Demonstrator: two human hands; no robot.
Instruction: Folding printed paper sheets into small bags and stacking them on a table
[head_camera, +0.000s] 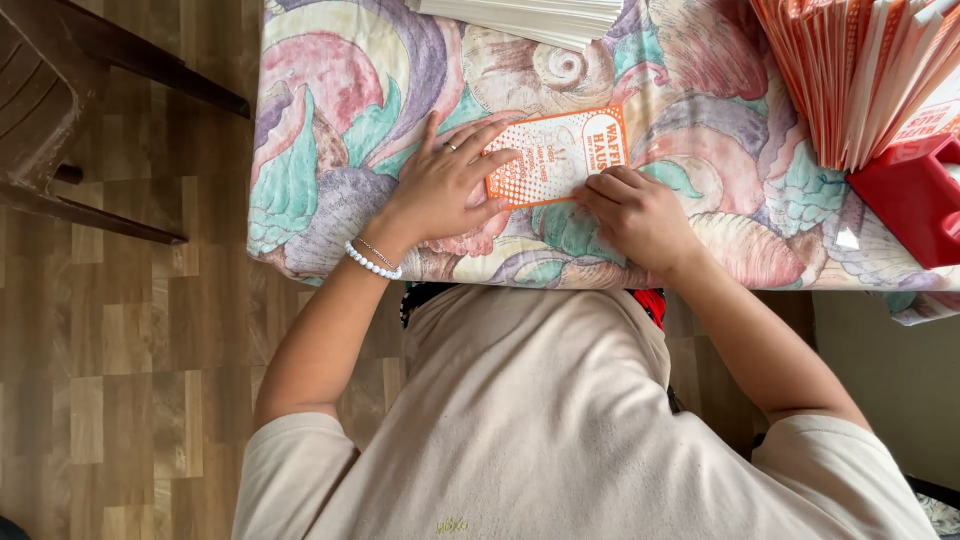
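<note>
An orange card (556, 156) at the frame's upper centre is being pressed flat by the spread left hand (446, 187) and creased by the curled right hand (640, 215), while stacked cards (860, 70) at the upper right are left untouched.

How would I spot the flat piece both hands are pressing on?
Start at the table's shell-patterned cloth. Near its front edge, the left hand and right hand rest on a flat orange-and-white printed card. Unlike the upright orange stack at the far right, it lies alone and flat.
</note>
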